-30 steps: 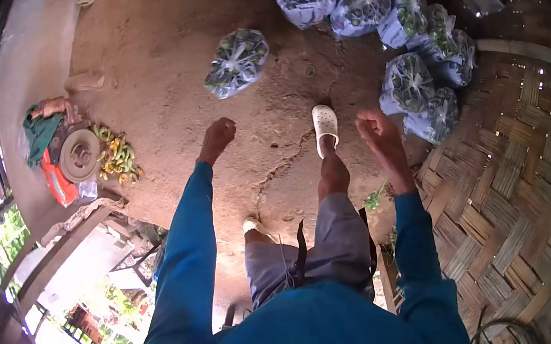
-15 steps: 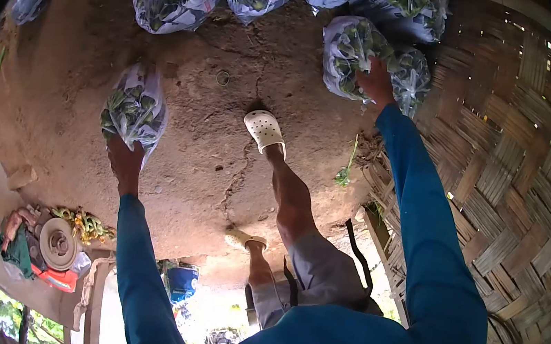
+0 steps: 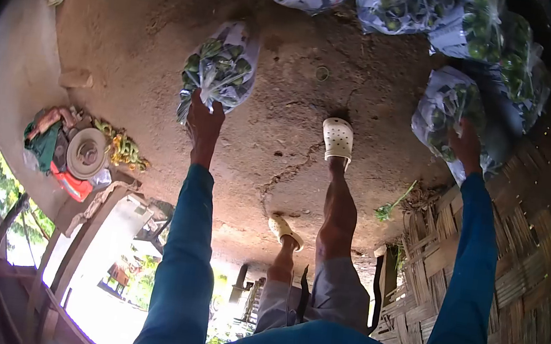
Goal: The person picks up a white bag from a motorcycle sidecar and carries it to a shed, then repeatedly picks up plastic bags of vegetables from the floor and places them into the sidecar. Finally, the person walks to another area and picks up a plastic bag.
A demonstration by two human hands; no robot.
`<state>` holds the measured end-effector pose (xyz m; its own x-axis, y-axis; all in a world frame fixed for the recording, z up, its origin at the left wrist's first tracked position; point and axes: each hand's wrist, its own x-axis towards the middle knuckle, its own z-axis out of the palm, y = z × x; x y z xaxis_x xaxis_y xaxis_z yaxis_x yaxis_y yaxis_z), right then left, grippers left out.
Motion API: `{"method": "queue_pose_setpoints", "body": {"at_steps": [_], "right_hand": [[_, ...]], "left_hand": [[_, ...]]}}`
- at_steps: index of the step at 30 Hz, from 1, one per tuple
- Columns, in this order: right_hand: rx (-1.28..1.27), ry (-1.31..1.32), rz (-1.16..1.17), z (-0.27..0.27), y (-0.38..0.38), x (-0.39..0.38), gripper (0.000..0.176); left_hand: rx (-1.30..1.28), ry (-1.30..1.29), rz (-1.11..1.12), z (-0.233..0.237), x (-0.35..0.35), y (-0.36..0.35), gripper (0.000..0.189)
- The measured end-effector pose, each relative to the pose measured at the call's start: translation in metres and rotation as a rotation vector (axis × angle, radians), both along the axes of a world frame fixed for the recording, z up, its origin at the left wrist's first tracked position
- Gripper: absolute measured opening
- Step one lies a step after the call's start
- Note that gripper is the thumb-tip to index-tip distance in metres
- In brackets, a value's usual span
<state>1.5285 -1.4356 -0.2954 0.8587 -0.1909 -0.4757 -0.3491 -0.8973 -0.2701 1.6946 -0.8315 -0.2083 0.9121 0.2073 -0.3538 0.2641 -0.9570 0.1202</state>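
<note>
My left hand (image 3: 205, 124) is closed around the gathered neck of a clear plastic bag (image 3: 220, 71) filled with green produce, whose exact kind I cannot make out. On the right, my right hand (image 3: 465, 145) grips the top of another clear bag of green produce (image 3: 445, 107), with its fingers closed on the plastic. That bag is close to the others at the back right, and dark shadow blurs the space behind it. Several similar bags (image 3: 405, 8) stand in a row along the far side of the dirt floor (image 3: 290, 62).
My feet wear pale clogs (image 3: 337, 138) on the cracked floor. A woven bamboo wall (image 3: 484, 276) runs along the right. At the left lie a straw hat (image 3: 86, 153), cloths and a yellowish bunch (image 3: 127, 149). A green sprig (image 3: 389, 206) lies near the wall.
The view has swung, so the scene sits further right. The left-hand bag has moved forward from my feet. The right-hand bag has come nearer to me. Both hands keep their hold.
</note>
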Motion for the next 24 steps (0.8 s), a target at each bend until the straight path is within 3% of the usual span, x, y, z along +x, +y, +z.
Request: {"method": "queue_pose_setpoints", "body": {"at_steps": [1,3,7,8,10,13,18,20,24], "right_hand": [[0.006,0.000,0.018,0.000,-0.001,-0.003,0.049],[0.015,0.028,0.056,-0.003,-0.003,-0.004,0.051],[-0.052,0.071,0.105,-0.020,-0.006,-0.006,0.059],[-0.040,0.075,0.094,-0.022,-0.008,-0.007,0.062],[-0.073,0.056,0.150,-0.031,-0.014,-0.016,0.061],[-0.104,0.026,0.195,-0.038,-0.014,-0.020,0.059],[-0.069,0.110,0.123,-0.032,-0.010,-0.008,0.057],[-0.103,-0.102,0.203,-0.037,-0.010,-0.015,0.051],[-0.030,-0.132,0.123,-0.006,0.003,0.001,0.041]], "left_hand": [[-0.051,-0.126,-0.097,0.004,-0.006,0.004,0.058],[-0.030,-0.119,-0.210,0.009,-0.004,0.010,0.058],[0.269,0.171,-0.485,0.005,0.016,0.022,0.063],[0.273,0.173,-0.477,0.004,0.020,0.026,0.063],[0.403,0.151,-0.756,0.002,0.028,0.041,0.061],[0.472,0.173,-0.898,-0.001,0.038,0.051,0.061],[0.455,0.201,-0.892,-0.017,0.045,0.046,0.052],[0.342,0.272,-0.815,-0.021,0.047,0.047,0.040],[0.274,0.353,-0.721,-0.007,0.041,0.040,0.027]]}}
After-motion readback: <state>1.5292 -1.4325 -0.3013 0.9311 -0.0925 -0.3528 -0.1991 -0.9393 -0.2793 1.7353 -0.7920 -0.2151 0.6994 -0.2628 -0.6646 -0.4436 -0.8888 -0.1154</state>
